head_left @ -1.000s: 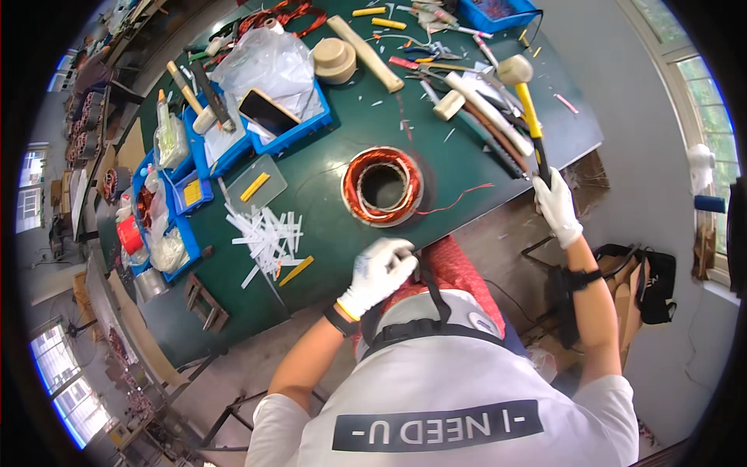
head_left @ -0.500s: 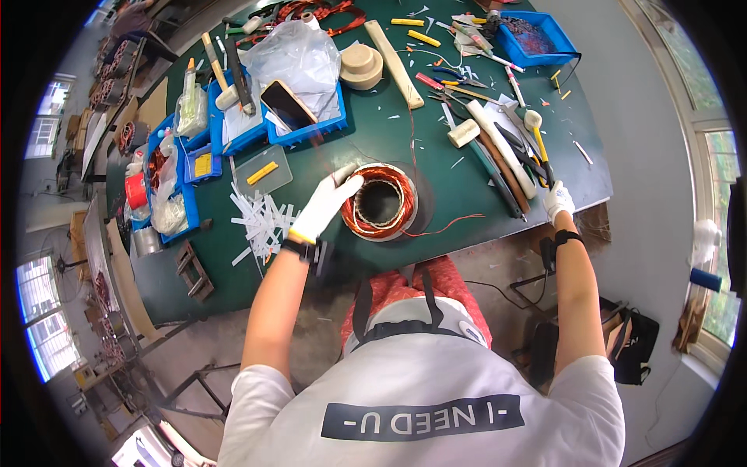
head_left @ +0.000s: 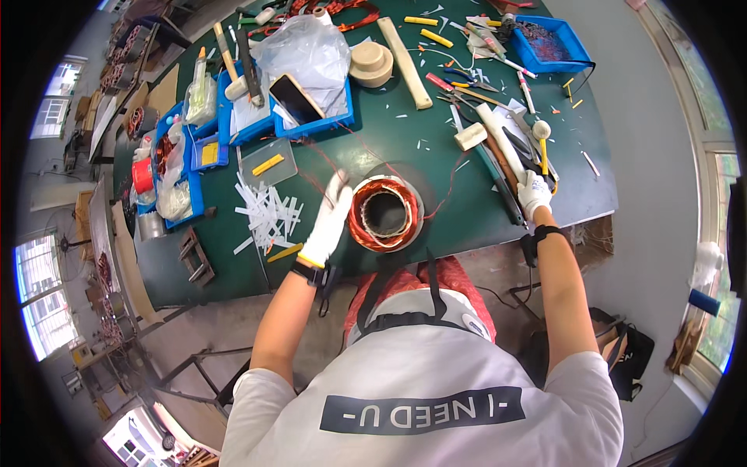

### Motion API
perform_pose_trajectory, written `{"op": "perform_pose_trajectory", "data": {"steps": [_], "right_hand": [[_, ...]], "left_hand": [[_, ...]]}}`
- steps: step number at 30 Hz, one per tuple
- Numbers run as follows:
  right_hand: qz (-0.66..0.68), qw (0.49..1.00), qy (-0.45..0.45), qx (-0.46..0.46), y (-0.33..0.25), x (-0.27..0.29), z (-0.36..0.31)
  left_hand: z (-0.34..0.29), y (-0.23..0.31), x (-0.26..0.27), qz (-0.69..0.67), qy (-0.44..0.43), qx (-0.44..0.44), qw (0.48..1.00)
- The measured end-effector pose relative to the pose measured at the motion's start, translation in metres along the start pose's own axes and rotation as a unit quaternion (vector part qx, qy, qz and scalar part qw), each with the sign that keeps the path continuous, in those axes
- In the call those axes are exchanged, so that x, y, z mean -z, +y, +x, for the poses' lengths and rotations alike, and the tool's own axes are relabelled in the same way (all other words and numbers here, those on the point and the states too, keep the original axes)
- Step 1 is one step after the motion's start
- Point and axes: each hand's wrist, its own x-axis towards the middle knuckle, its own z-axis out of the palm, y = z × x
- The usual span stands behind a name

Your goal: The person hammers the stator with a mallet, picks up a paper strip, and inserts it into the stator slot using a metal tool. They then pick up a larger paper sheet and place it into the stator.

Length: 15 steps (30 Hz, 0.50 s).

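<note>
A ring-shaped motor stator (head_left: 359, 222) wound with copper-red wire and edged with white lacing stands near the front edge of the green table. Thin red lead wires (head_left: 449, 187) trail from it to the right and upper left. My left hand (head_left: 328, 222), in a white glove, is beside the stator's left side, its fingers stretched out. Some leads pass by its fingertips. Also gloved, my right hand (head_left: 534, 194) is closed at the tool pile, by black handles (head_left: 532, 165) and a yellow-handled mallet (head_left: 541, 131). What it grips is hidden.
Blue bins (head_left: 315, 134) with a phone (head_left: 296, 101) and plastic bags stand at the back left. White paper strips (head_left: 268, 218) lie left of my hand. A cream round block (head_left: 371, 64), a wooden bar (head_left: 405, 62), a white-headed mallet (head_left: 470, 137) and pliers (head_left: 467, 82) lie farther back.
The stator has turned counterclockwise, its right lead swinging from the front edge toward the back. My left hand has slid off its top to the side. My right hand has moved left among the tools.
</note>
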Motion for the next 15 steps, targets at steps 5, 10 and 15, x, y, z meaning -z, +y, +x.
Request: {"op": "perform_pose_trajectory", "data": {"steps": [5, 10, 15], "right_hand": [[0.027, 0.988, 0.100, 0.113, 0.027, -0.004, -0.001], [0.317, 0.909, 0.206, 0.178, -0.078, 0.068, -0.141], [0.171, 0.953, 0.057, 0.242, -0.092, 0.031, -0.229]], "left_hand": [[0.037, 0.034, -0.021, -0.179, -0.094, 0.081, 0.976], [0.023, 0.017, -0.029, -0.134, -0.094, 0.086, 0.983], [0.005, -0.006, -0.045, -0.196, 0.017, -0.007, 0.980]]}}
